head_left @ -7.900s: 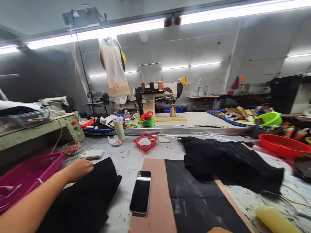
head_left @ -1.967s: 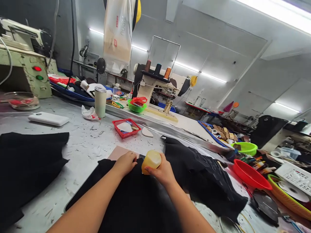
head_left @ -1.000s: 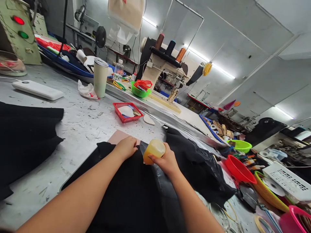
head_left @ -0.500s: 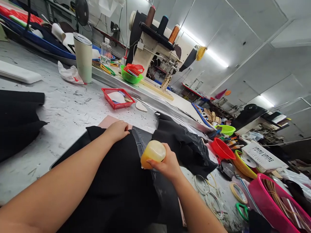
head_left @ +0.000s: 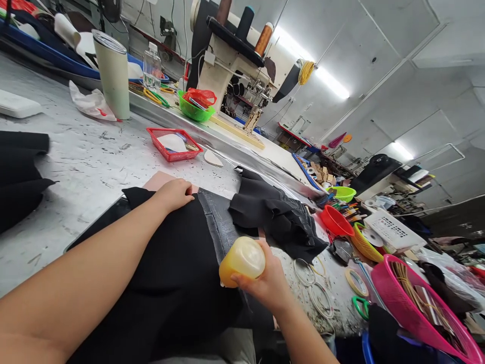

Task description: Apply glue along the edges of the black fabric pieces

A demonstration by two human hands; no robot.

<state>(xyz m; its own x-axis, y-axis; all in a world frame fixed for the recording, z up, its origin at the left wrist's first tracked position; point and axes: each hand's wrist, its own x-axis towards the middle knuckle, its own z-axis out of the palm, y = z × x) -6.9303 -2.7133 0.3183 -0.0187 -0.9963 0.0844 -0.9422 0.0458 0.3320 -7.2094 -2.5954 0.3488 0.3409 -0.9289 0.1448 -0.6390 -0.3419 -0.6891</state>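
Observation:
Black fabric (head_left: pixel 182 263) drapes over the near side of the table, with a seam strip (head_left: pixel 214 222) along its right edge. My left hand (head_left: pixel 175 194) rests on the fabric's far edge, fingers curled down; what they grip is hidden. My right hand (head_left: pixel 269 278) is wrapped round a bottle of yellow liquid (head_left: pixel 242 262), tilted with its base up and its tip down at the seam strip. A pink sheet (head_left: pixel 161 182) shows beyond my left hand. More black fabric (head_left: pixel 276 210) lies crumpled to the right.
A red basket (head_left: pixel 174 146) and a tumbler (head_left: pixel 113 76) stand farther back, before a sewing machine (head_left: pixel 235 60). To the right are white rings (head_left: pixel 320 298), tape (head_left: pixel 356 282), green-handled scissors (head_left: pixel 360 307) and a pink basin (head_left: pixel 409 298). Black fabric (head_left: pixel 22 177) lies at left.
My right hand and the bottle have moved nearer along the seam strip, uncovering more of its far part. My left hand stays on the fabric's far edge. The view has shifted slightly.

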